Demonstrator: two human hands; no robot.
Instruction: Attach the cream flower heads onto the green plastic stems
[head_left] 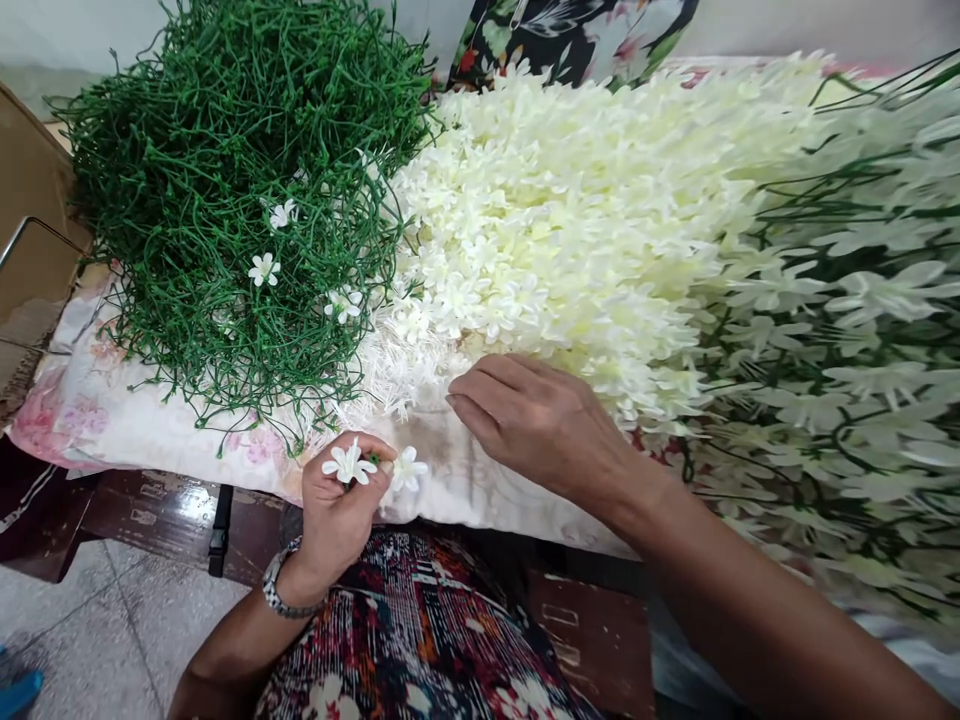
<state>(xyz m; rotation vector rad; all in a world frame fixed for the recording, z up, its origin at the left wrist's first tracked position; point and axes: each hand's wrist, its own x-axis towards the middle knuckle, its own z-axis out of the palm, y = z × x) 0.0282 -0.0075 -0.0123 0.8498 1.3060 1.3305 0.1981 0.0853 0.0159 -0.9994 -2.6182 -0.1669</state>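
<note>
My left hand (341,510) is closed around a green plastic stem, whose tip shows between thumb and finger. Two white artificial flowers (349,464) stand out from this grip, one on either side of the stem tip. My right hand (536,425) hovers at the front edge of the loose white blossoms (570,230), fingers pinched together; whatever they may hold is hidden. Just left of those fingertips lies a heap of thin white stamens (409,370). Behind my left hand rises a big tangle of green plastic stems (247,150), with a few white blossoms among them.
Finished-looking white flower sprays (840,400) with green stems fill the right side. A floral cloth (517,495) covers the work surface. At the far left stands a cardboard box (30,180), and a black floral fabric (570,40) lies at the back.
</note>
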